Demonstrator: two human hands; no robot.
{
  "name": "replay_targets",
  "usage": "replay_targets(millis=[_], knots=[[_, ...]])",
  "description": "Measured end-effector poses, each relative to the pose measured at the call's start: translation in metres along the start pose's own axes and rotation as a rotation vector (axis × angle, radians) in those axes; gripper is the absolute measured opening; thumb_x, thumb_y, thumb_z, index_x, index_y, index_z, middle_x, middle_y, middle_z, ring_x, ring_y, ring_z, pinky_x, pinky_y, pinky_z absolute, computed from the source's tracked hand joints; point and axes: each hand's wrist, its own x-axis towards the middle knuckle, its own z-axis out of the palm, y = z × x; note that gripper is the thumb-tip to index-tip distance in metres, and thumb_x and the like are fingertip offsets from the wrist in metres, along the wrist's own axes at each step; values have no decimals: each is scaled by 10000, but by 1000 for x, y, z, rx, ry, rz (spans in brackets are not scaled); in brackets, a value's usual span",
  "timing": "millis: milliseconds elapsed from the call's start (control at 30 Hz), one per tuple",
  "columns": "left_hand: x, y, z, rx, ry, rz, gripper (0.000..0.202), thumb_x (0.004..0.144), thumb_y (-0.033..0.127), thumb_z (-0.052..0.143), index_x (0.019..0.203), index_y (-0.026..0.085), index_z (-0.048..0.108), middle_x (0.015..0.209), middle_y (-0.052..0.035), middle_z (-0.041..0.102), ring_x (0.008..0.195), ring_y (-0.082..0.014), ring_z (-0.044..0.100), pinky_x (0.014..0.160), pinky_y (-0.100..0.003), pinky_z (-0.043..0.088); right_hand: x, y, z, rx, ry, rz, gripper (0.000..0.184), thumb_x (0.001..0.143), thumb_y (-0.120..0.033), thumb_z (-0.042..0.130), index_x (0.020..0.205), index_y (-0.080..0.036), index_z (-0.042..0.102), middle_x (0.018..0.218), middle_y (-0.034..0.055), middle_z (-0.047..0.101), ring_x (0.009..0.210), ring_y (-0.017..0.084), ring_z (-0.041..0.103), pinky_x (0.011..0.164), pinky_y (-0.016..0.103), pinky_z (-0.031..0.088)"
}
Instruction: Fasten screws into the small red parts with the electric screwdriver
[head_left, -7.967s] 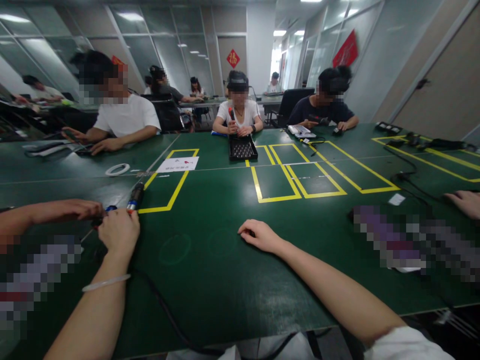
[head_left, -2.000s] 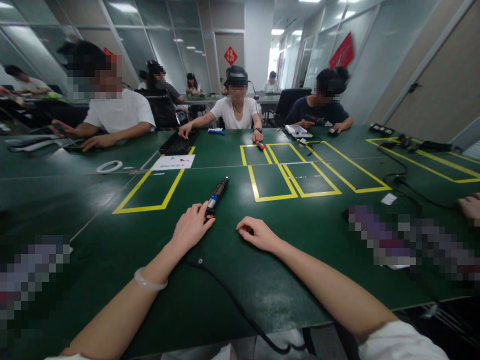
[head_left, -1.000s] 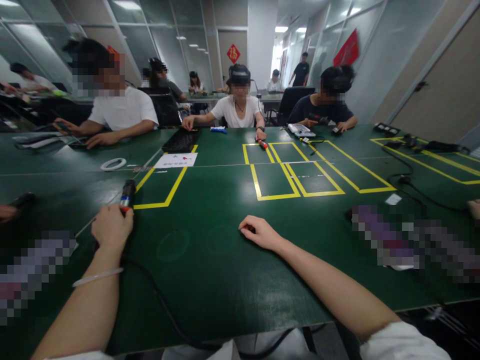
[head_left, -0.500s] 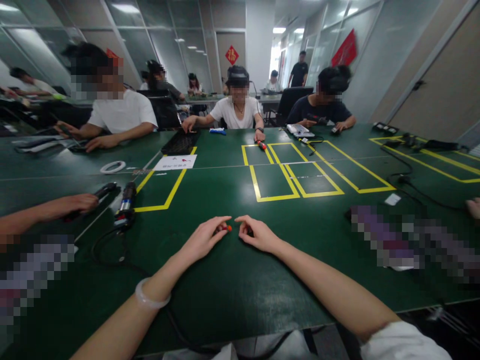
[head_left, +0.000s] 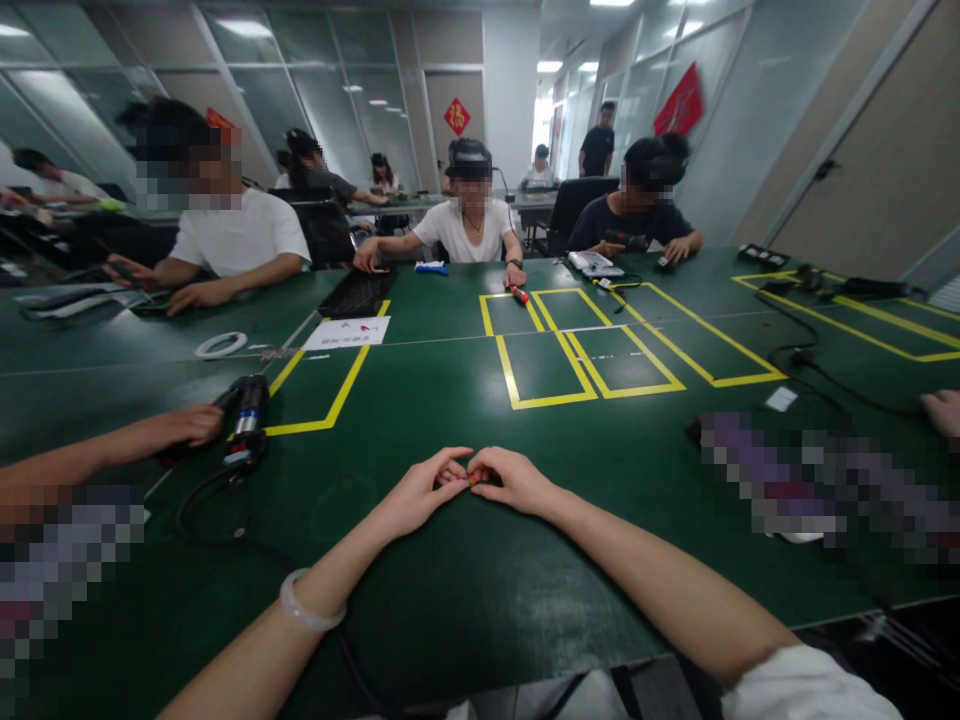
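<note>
1 tiny orange bit (head_left: 472, 479), pinched by left hand (head_left: 415, 496) and right hand (head_left: 513, 481), could roll away if they loosen.

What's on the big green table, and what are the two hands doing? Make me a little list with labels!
Left hand: fingertips pinch a small orange piece; bracelet on the wrist
Right hand: fingertips meet the left one's on the same piece
Table: dark green, with yellow tape boxes
Corded tool: lies off to the left, with a co-worker's hand beside it
Farther off: white ring, paper sheet
People: several sit around the table
</note>
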Motion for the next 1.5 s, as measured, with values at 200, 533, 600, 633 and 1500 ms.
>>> replay_targets(millis=[200,533,600,633,1500], knots=[[1,0,-1,-32,-13,-7,462,879,376,523,1296,188,465,1018,-63,652,922,-173,617,858,-310,467,-1,1,0,44,8,22,113,823,-187,637,925,-177,590,830,9,601,766,137,562,712,242,446],[-1,4,2,-18,43,11,295,840,352,576,1065,165,543,969,-58,641,866,-157,601,796,-291,479,-1,4,1,191,28,96,114,840,-235,625,927,-167,596,793,-1,599,692,116,567,665,228,455],[-1,5,3,-20,42,15,274,849,364,565,1035,165,548,962,-59,642,877,-160,605,801,-291,477,-1,4,1,183,25,101,118,840,-244,628,924,-168,598,794,0,603,695,118,570,668,230,457],[-1,6,3,-20,39,18,267,854,368,559,1029,166,549,963,-59,643,886,-162,607,807,-291,476,-2,3,1,180,25,101,117,841,-249,627,921,-167,599,794,1,604,699,119,572,670,231,457],[-6,12,7,119,76,48,262,904,411,478,1036,200,557,929,-29,686,902,-175,642,812,-271,467,-1,1,1,235,15,109,179,811,-249,659,944,-166,574,804,0,621,706,118,576,672,229,450]])
